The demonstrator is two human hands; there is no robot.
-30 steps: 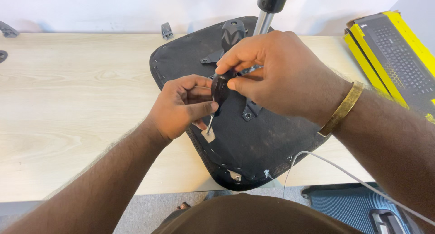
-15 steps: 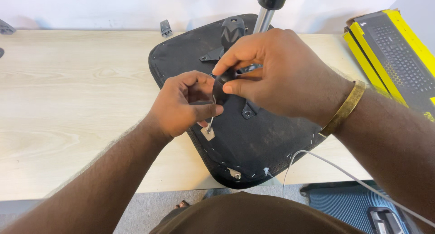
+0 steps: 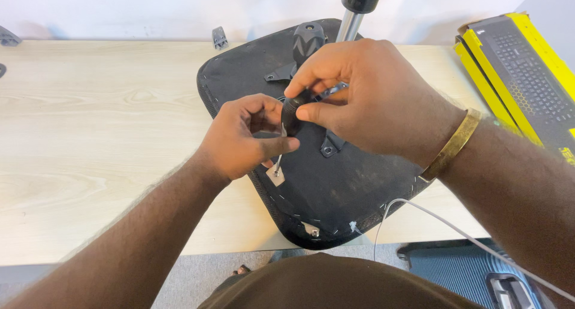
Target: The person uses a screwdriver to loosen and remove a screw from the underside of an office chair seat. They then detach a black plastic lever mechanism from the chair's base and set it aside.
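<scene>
We see a bright picture with soft, even light that seems to come from above, so the pale wooden table top (image 3: 90, 135) looks clear and has no hard glare. Only small, soft shadows lie under the left hand (image 3: 245, 138) and the right hand (image 3: 365, 96), and the black padded seat bottom (image 3: 353, 189) stays dark, though we can make out its dusty marks and staples. Most things look sharp to us, and the table's far edge bends a little.
</scene>
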